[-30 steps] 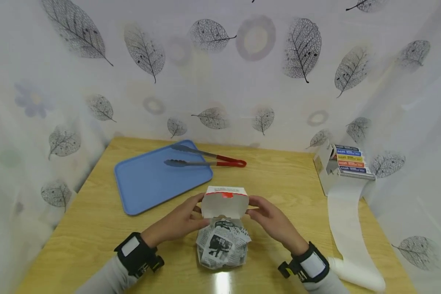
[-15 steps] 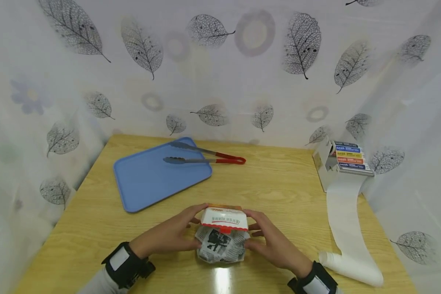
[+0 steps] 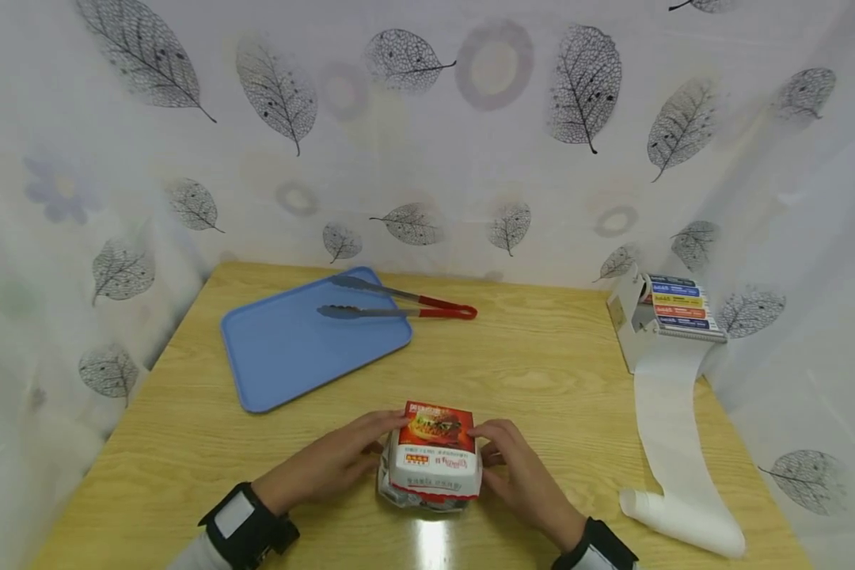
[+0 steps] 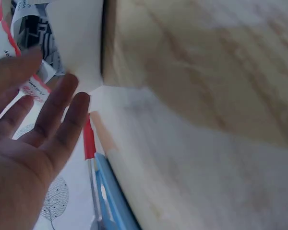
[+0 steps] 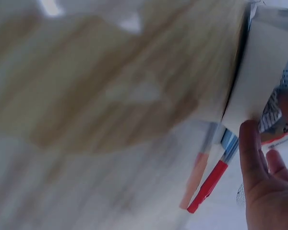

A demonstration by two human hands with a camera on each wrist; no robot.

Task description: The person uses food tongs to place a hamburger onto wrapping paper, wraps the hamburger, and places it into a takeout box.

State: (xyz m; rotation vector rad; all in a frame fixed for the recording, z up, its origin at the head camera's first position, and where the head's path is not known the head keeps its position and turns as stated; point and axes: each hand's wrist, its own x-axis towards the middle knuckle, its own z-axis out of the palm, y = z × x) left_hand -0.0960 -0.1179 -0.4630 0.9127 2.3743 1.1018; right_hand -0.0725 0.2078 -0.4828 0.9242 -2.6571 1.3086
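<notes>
A small hamburger box (image 3: pixel 436 451) with a red, burger-printed lid stands near the table's front. Its lid is down over a newspaper-print wrapper (image 4: pixel 34 36), part of which shows at the gap under the lid's side in both wrist views. My left hand (image 3: pixel 335 459) lies along the box's left side, its index finger at the lid's top edge. On the opposite side my right hand (image 3: pixel 523 475) touches the lid's right edge with its index finger. In the left wrist view the left fingers (image 4: pixel 62 112) are spread and fairly straight. The wrapper's contents are hidden.
A blue tray (image 3: pixel 292 356) lies at the back left, with red-handled tongs (image 3: pixel 442 307) across its right edge. At the right stands a white holder (image 3: pixel 630 336) with colourful boxes (image 3: pixel 680 299). White paper (image 3: pixel 666 419) runs from it to a roll (image 3: pixel 684 522).
The box's lid has swung forward and down from upright, covering the newspaper-print wrapper. My hands have followed it from the lid's raised sides to the sides of the box.
</notes>
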